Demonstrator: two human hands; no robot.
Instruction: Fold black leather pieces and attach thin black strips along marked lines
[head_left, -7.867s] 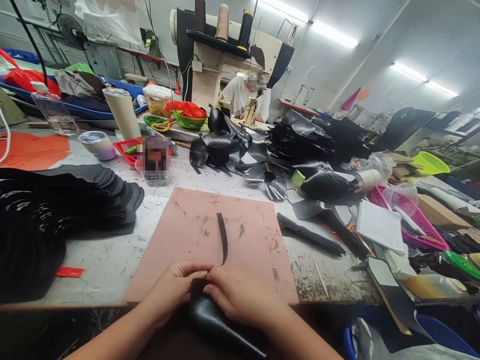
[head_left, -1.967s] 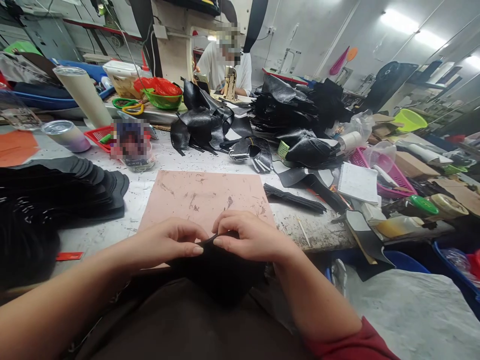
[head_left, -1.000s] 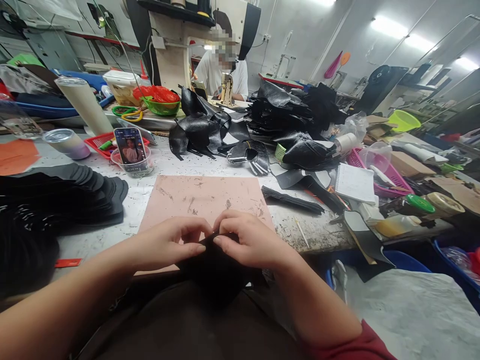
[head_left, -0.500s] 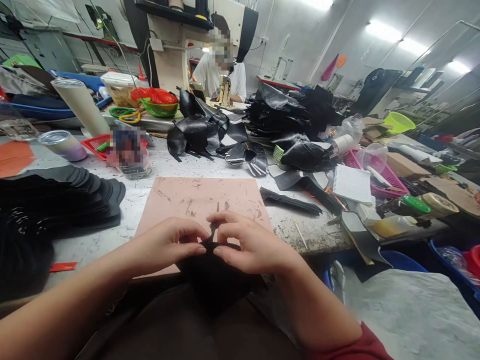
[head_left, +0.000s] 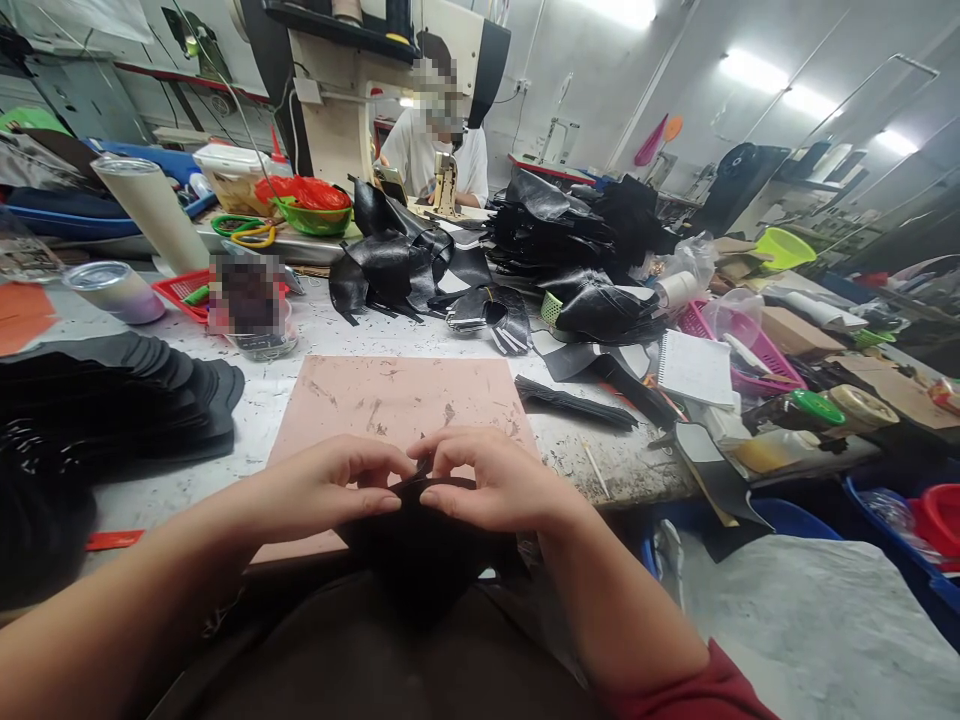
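Observation:
My left hand [head_left: 341,488] and my right hand [head_left: 491,482] meet at the near edge of a pinkish board [head_left: 397,390]. Both pinch the upper edge of a black leather-like piece [head_left: 420,545], thumbs on the near side and fingers curled over the far side. The piece hangs down towards my lap, its lower part merging with dark clothing. Between my fingertips a short bit of a narrow black strip [head_left: 423,467] shows; whether it is joined to the piece I cannot tell.
Stacked black pieces [head_left: 165,390] lie at left, black leather parts [head_left: 409,265] behind the board. A bundle of black strips [head_left: 574,402], a notebook [head_left: 694,368] and a pink basket [head_left: 757,365] are at right. Across the table a person [head_left: 469,165] sits at a sewing machine [head_left: 445,185].
Less of the narrow strip sticks up above my fingers now. Both hands remain close together on the black piece, with only a slight shift. The whole view has moved a little.

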